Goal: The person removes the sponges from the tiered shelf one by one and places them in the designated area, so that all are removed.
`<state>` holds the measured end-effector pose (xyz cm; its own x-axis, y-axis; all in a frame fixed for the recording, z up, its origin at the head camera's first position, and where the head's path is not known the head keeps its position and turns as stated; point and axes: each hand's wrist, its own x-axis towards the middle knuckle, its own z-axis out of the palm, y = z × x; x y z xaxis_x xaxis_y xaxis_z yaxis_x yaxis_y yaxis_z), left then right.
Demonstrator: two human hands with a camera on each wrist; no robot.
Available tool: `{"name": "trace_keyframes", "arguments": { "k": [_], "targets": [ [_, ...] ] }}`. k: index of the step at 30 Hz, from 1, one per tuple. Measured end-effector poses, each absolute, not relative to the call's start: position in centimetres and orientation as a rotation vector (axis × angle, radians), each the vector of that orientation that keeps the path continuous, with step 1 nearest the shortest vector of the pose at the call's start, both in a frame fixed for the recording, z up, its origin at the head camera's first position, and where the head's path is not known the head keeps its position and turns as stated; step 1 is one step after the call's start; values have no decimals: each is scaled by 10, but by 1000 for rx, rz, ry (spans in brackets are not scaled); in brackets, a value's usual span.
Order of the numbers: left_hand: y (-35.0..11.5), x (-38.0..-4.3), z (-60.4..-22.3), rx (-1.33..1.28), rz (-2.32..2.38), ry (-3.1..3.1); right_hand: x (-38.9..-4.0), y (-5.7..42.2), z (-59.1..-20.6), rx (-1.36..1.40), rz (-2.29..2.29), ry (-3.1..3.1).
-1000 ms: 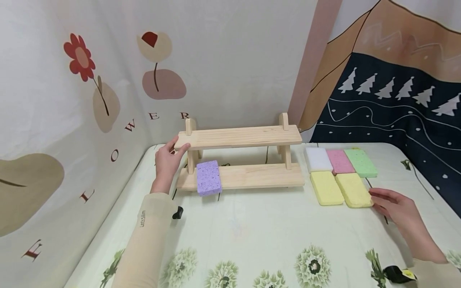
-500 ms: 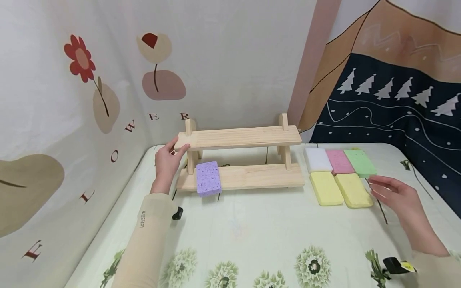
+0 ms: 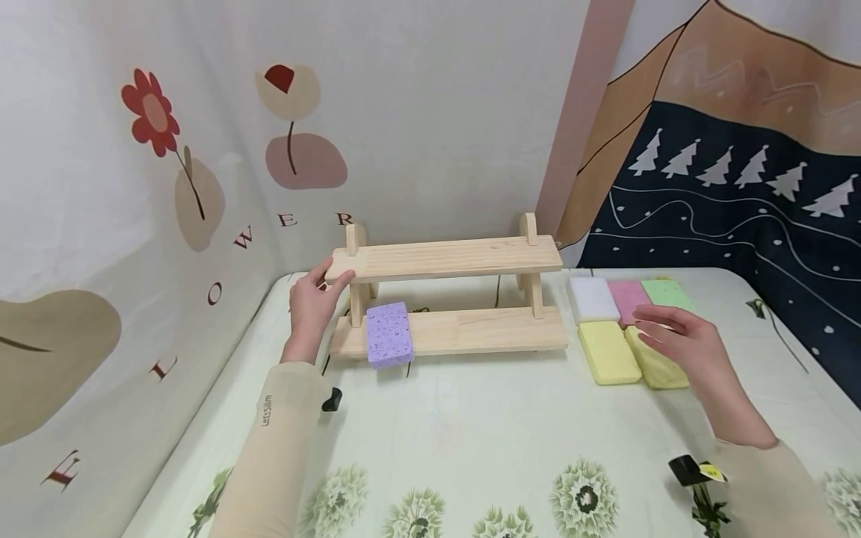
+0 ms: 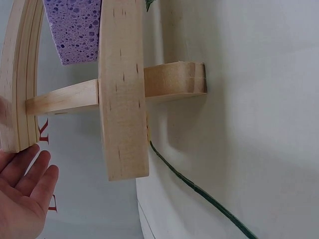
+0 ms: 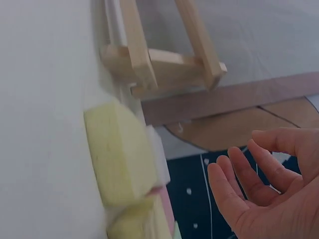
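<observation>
At the left end of the two-tier wooden shelf (image 3: 444, 260), my left hand (image 3: 312, 310) grips the upper board, thumb at its front edge. The left wrist view shows the fingers (image 4: 37, 181) against that board's end. A purple sponge (image 3: 390, 335) leans against the lower board, its bottom over the front edge. My right hand (image 3: 693, 351) hovers over the sponges on the right, fingers loosely bent and holding nothing. Under it, the right yellow sponge (image 3: 662, 371) is partly hidden, beside the left yellow sponge (image 3: 610, 353). Behind them lie a white sponge (image 3: 594, 299), a pink sponge (image 3: 628, 299) and a green sponge (image 3: 666, 293).
A pale floral cloth (image 3: 484, 426) covers the table. Printed curtains hang behind and to the left, with a dark tree-patterned one (image 3: 726, 202) at the right. The shelf stands close to the back curtain.
My right hand has left the right yellow sponge's edge, risen and moved left over the sponges. My left hand, the shelf and the purple sponge have kept their places.
</observation>
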<state>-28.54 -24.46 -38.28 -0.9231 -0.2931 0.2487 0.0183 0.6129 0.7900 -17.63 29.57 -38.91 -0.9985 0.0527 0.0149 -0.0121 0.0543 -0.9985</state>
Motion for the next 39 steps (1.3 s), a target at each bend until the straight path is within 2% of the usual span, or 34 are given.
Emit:
{"name": "trace_keyframes", "arguments": {
  "k": [8, 19, 39],
  "targets": [
    [-244, -282, -384, 243, -1250, -2505, -194, 254, -394, -36, 1937, -2467],
    [-245, -282, -384, 273, -1243, -2509, -202, 187, -392, 141, 2046, -2477],
    [-242, -284, -382, 216, -1218, -2488, -216, 74, -413, 344, 2289, -2441]
  ]
}}
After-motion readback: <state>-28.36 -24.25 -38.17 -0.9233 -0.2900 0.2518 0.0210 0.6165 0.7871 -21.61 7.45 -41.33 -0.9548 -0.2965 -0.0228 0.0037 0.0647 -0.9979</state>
